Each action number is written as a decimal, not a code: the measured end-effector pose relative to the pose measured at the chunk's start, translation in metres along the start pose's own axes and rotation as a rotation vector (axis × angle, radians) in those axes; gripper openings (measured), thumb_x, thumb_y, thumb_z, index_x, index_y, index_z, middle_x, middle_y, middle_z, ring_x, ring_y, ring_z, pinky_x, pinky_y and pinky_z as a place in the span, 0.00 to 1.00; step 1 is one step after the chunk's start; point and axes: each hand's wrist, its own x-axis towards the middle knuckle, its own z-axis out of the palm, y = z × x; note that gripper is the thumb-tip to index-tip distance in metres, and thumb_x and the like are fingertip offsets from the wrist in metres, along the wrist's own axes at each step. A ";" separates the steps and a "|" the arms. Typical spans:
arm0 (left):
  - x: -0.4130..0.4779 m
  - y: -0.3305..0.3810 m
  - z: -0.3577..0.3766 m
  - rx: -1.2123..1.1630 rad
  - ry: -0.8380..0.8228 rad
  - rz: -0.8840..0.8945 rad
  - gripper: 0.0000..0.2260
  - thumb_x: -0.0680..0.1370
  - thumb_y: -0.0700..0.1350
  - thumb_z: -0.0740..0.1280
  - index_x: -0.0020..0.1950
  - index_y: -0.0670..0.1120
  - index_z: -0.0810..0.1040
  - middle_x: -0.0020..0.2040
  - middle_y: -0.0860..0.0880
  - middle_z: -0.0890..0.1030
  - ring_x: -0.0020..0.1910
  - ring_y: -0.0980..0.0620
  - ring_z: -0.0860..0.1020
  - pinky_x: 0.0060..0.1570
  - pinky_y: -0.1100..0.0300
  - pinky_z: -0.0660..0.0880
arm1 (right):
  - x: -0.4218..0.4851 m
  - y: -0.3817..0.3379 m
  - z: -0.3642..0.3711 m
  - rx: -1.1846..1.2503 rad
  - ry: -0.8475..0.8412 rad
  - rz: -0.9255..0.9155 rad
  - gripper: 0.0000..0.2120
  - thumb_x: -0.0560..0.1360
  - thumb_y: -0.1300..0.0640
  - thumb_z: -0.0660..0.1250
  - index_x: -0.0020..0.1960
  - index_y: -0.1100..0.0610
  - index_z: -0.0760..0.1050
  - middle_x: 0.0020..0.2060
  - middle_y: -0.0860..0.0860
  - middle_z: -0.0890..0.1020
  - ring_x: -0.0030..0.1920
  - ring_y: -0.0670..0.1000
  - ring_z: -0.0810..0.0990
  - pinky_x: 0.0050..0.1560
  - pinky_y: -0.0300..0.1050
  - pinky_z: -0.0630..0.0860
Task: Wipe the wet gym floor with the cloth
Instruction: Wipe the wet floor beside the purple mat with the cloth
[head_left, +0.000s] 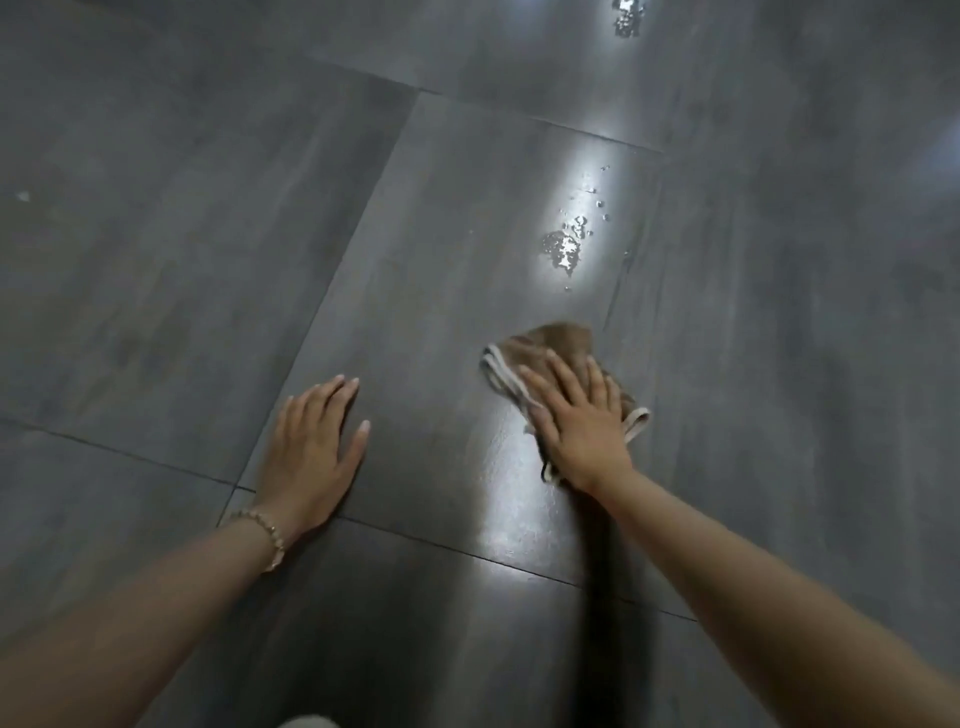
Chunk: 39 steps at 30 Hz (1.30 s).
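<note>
Glossy dark-tile floor (208, 260): likely slick where wet. The cloth (563, 343) sits right of centre, just below the puddle (563, 249). It looks soft and light and will bunch, so press mid-cloth, don't pinch. Your right hand (582, 415) lies flat on it, fingers straight. Your left hand (311, 447) is spread on bare tile, holding nothing.
</note>
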 end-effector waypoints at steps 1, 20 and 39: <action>-0.002 0.000 -0.002 -0.025 0.005 -0.008 0.28 0.77 0.58 0.47 0.71 0.43 0.64 0.68 0.44 0.68 0.67 0.45 0.65 0.69 0.45 0.59 | 0.015 0.009 -0.006 0.020 -0.029 0.120 0.27 0.75 0.37 0.42 0.73 0.37 0.56 0.76 0.44 0.56 0.76 0.60 0.48 0.72 0.56 0.43; 0.045 -0.024 -0.028 -0.078 0.011 0.075 0.28 0.75 0.60 0.49 0.69 0.46 0.65 0.65 0.48 0.70 0.65 0.47 0.67 0.67 0.49 0.62 | -0.055 -0.062 0.024 -0.012 -0.016 -0.227 0.23 0.78 0.41 0.51 0.73 0.37 0.58 0.74 0.48 0.62 0.73 0.66 0.55 0.70 0.61 0.48; 0.010 -0.063 -0.045 -0.076 0.106 -0.080 0.28 0.77 0.59 0.46 0.70 0.46 0.65 0.68 0.48 0.69 0.68 0.49 0.64 0.69 0.49 0.59 | -0.029 -0.140 0.040 0.002 -0.083 -0.519 0.22 0.77 0.42 0.53 0.70 0.39 0.64 0.72 0.45 0.65 0.73 0.64 0.57 0.69 0.63 0.50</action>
